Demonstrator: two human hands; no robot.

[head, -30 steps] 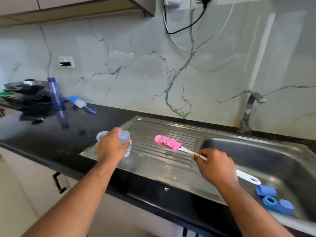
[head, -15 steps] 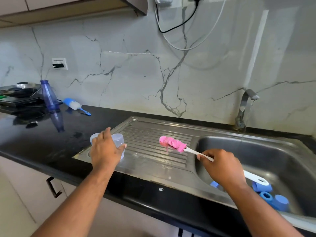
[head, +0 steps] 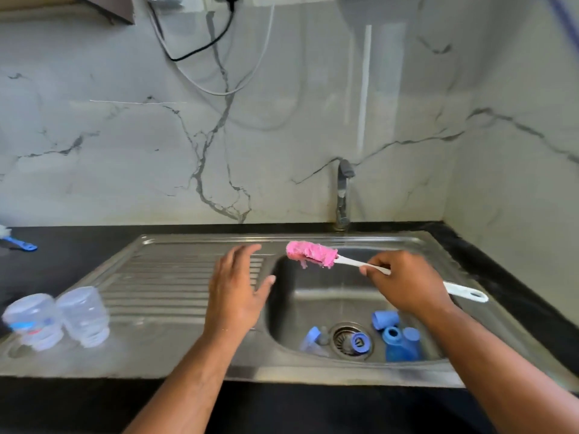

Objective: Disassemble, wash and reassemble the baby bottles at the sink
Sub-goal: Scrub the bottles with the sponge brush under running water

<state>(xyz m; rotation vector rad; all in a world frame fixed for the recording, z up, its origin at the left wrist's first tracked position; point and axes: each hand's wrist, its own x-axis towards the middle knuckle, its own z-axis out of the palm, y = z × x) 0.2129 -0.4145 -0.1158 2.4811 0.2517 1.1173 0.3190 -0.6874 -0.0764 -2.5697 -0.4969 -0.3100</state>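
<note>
Gripping the pink bottle brush above the sink basin, the right hand holds its handle; the left hand hovers spread wide, empty.

No legible text, brand, number or sign in this view. The clear bottle standing at the left end of the sink drainboard carries blue and red printed marks on its side, but they are too blurred to read.
</note>
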